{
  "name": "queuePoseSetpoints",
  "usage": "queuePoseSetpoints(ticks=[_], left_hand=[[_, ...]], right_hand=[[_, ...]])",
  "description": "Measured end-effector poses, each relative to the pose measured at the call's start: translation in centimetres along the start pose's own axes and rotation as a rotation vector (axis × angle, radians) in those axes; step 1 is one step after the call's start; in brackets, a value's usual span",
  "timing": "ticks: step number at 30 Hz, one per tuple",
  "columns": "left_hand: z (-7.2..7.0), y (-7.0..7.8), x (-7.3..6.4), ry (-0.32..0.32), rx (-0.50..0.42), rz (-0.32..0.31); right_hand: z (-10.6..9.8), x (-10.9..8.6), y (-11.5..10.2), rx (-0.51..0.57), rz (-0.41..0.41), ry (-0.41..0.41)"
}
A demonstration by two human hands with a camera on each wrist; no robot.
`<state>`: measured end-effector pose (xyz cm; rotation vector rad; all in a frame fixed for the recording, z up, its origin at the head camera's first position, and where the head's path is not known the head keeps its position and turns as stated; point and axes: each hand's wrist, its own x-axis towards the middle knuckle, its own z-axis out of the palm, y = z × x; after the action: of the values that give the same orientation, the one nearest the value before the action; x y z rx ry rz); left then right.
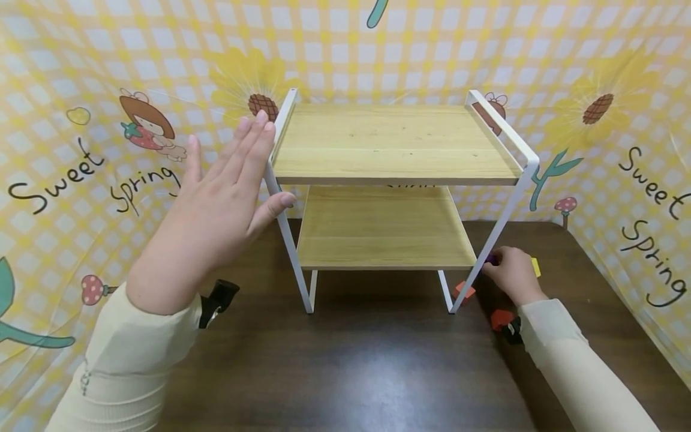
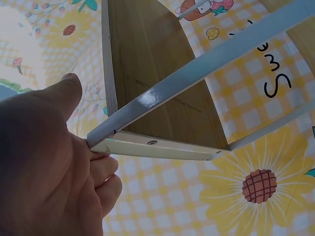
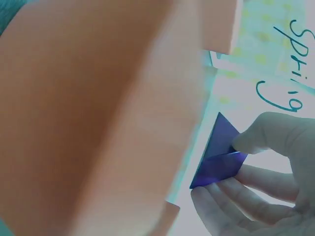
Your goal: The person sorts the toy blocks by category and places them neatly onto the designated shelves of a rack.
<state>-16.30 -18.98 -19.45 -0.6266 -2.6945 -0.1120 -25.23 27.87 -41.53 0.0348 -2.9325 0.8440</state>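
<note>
Along the left side of the two-tier wooden shelf (image 1: 394,144), the left hand (image 1: 221,198) lies with fingers outstretched, touching the white frame, probably to steady it; it grasps nothing. Right of the shelf, the right hand (image 1: 513,273) pinches a purple triangular block (image 3: 220,167) between thumb and fingers, a hold that likely leaves it easy to turn. By the shelf's right front leg sits an orange-red block (image 1: 465,291); farther right of the shelf are a red block (image 1: 501,319) and a yellow block (image 1: 536,267), partly hidden by the right hand.
</note>
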Motion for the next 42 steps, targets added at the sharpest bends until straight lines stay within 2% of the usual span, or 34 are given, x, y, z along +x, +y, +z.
queuePoseSetpoints(ticks=[6,11,18,38,42], left_hand=[[-0.3,-0.3,-0.3,-0.024,-0.015,0.000],[-0.6,-0.4,-0.2,-0.073,-0.054,0.010],[-0.8,-0.2,0.3,-0.119,-0.102,0.013],[-1.1,-0.3,-0.1,-0.107,-0.095,-0.012],[-1.0,-0.2,-0.1,-0.099,-0.097,-0.014]], right_hand=[[-0.4,-0.7,-0.6,0.011,-0.044,0.076],[-1.0,-1.5,-0.7,0.016,-0.075,0.133],[-2.1,-2.3,-1.1,0.016,-0.047,0.193],[-3.5,-3.2,-3.1,0.035,-0.150,0.367],[-3.8,-3.4,-3.5,0.037,-0.142,0.389]])
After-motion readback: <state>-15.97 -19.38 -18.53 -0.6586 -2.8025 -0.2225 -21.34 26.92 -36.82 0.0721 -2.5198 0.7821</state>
